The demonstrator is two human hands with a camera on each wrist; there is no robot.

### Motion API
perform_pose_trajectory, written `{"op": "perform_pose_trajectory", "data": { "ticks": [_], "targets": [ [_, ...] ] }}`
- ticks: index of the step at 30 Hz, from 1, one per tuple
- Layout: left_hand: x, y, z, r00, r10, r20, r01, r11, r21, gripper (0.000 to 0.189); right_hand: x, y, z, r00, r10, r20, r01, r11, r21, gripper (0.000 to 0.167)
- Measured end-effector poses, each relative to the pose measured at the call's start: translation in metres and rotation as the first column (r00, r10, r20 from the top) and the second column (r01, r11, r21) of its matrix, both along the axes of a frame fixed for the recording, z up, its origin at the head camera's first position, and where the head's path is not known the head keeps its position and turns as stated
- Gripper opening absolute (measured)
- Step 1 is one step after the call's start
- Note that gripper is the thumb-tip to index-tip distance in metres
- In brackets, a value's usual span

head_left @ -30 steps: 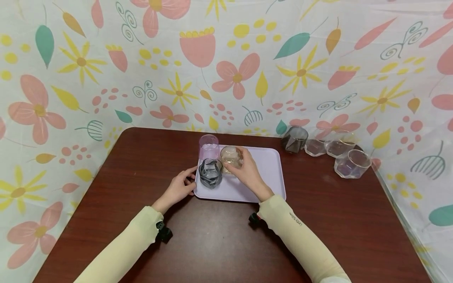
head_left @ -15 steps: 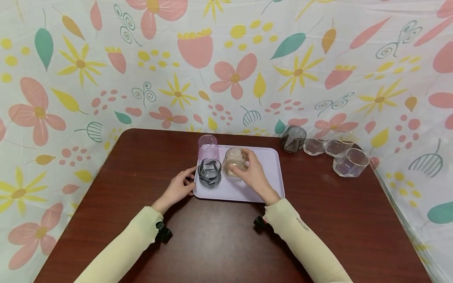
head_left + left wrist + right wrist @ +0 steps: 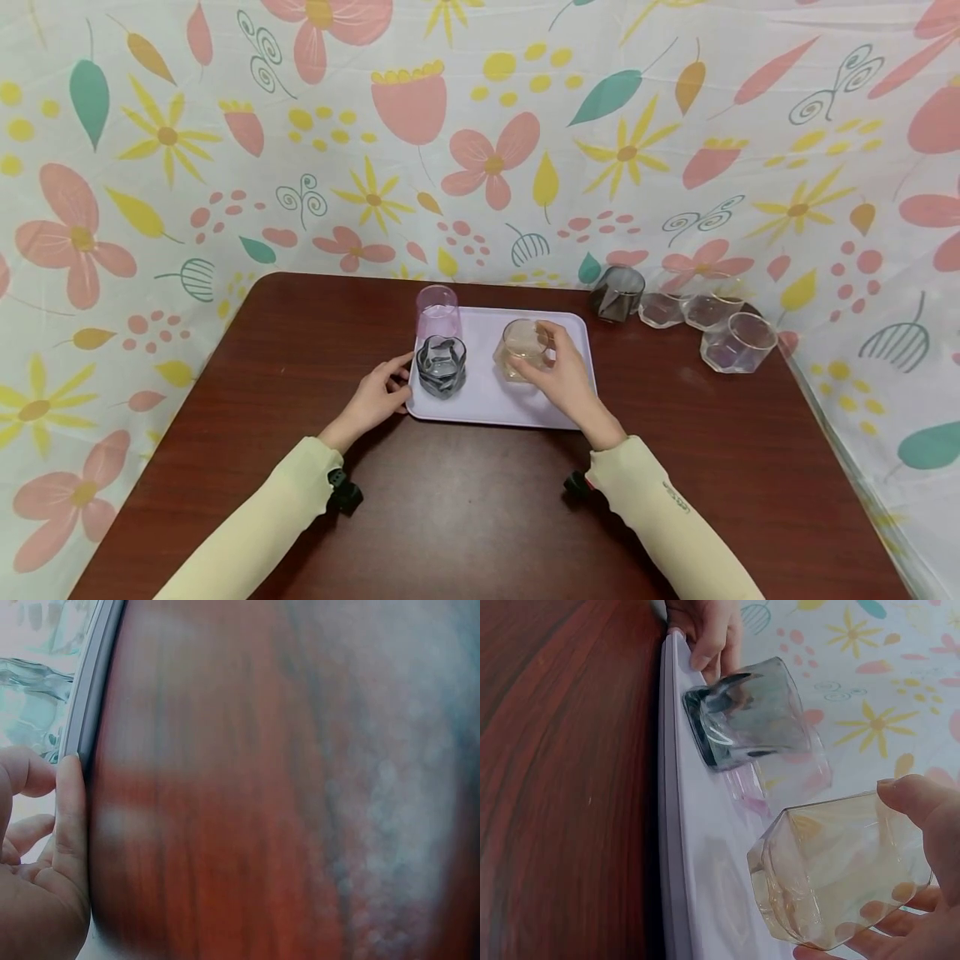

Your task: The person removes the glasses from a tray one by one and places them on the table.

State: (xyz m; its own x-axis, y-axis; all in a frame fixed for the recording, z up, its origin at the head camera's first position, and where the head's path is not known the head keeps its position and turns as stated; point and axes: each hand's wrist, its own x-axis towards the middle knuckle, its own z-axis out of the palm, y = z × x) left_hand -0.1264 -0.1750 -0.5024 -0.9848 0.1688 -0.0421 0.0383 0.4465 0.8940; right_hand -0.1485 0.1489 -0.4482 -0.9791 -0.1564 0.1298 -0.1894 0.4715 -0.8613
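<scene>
A pale amber glass (image 3: 522,337) is gripped between the thumb and fingers of my right hand (image 3: 570,383), above the middle of the lilac tray (image 3: 480,404). In the right wrist view the amber glass (image 3: 840,862) is tilted, and a gap shows between its base and the tray. My left hand (image 3: 372,398) holds the tray's left rim; the left wrist view shows its thumb (image 3: 71,817) along the outer edge and a bent finger at the rim. Just inside that edge stands a smoky grey glass (image 3: 441,367), with a pink glass (image 3: 438,310) behind it.
On the back right of the dark wooden table (image 3: 465,517) stand a dark grey glass (image 3: 618,293) and three clear glasses, the nearest clear glass (image 3: 738,343) close to the right edge. A flowered cloth (image 3: 480,167) hangs behind the table.
My right hand has carried the amber glass rightwards, away from beside the grey and pink glasses. The left hand has stayed at the tray's left rim.
</scene>
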Motion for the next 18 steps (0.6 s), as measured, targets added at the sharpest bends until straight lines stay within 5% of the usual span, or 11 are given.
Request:
{"op": "perform_pose_trajectory", "data": {
  "ticks": [18],
  "targets": [
    [0.000, 0.001, -0.001, 1.000, 0.006, 0.007, -0.006, 1.000, 0.003, 0.063, 0.013, 0.056, 0.006, 0.998, -0.054, -0.023, 0.055, 0.997, 0.054, 0.070]
  ]
}}
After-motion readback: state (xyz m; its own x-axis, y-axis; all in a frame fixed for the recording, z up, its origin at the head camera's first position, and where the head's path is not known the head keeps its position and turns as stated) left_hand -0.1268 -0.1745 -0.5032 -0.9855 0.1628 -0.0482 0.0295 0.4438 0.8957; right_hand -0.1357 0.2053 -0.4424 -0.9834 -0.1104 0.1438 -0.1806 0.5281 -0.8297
